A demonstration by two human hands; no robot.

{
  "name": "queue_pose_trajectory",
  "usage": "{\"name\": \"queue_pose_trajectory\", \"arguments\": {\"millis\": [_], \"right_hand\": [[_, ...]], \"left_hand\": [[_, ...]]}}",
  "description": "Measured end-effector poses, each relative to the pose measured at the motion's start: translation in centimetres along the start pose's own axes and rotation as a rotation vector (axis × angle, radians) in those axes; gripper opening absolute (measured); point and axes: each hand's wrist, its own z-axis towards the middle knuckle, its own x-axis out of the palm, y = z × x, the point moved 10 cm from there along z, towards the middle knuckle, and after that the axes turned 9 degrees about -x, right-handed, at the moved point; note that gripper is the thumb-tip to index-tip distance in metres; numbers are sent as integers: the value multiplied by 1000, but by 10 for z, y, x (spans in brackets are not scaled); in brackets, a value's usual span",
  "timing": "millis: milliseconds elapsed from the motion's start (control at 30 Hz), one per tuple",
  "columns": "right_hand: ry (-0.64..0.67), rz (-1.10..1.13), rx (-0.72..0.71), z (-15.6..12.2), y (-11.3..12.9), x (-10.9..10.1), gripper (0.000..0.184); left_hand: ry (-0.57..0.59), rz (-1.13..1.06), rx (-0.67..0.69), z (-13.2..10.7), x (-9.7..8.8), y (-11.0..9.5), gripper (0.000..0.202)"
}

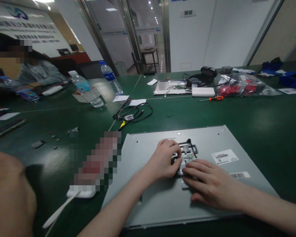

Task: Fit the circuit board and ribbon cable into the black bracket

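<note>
Grey metal makes up the broad flat panel (150,148) that lies on the green table (268,118), filling the lower middle of the frame. Near the panel's centre sits a black frame (196,149) with a small green circuit board (189,158) beside it, and both hands are over this spot.

The left hand (165,158) comes in from the bottom, its fingers curled and the thumb bent toward the forefinger at the left side of the black frame; whether they pinch anything I cannot tell, as the hand hides the tips. The right hand (210,183) reaches in from the right edge, palm down, fingers lying nearly side by side with their tips at the parts just below the circuit board, the thumb held apart lower down. Two white labels (225,157) are stuck on the panel to the right of the hands.

Left of the panel lies a long blurred-out object with a white end (85,192). Above the panel, a black cable (149,113) is coiled on the table. At the upper right are an orange-handled screwdriver (216,98), a white box (202,92) and a clear plastic bag (266,87) with red things inside. At the upper left stand two water bottles (86,88), with a seated person in a grey sleeve (45,73) beyond. Another person's arm (10,194) shows at the left edge.
</note>
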Motion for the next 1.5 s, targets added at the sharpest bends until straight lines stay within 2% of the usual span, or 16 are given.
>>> {"name": "queue_pose_trajectory", "arguments": {"millis": [400,833,1033,1233,1500], "right_hand": [[-18,12,-3,-2,2,-2,33],[-26,14,-33,3,5,-12,26],[26,-14,-6,-1,1,-3,34],[55,-6,14,-5,-2,4,33],[49,13,26,-4,-3,2,30]], "left_hand": [[56,-41,42,-5,-5,-6,18],[59,-48,36,-4,-5,-6,19],[56,-33,31,-5,-4,-5,19],[52,-28,46,-4,-3,-5,18],[48,-29,54,-6,-5,-6,19]]}}
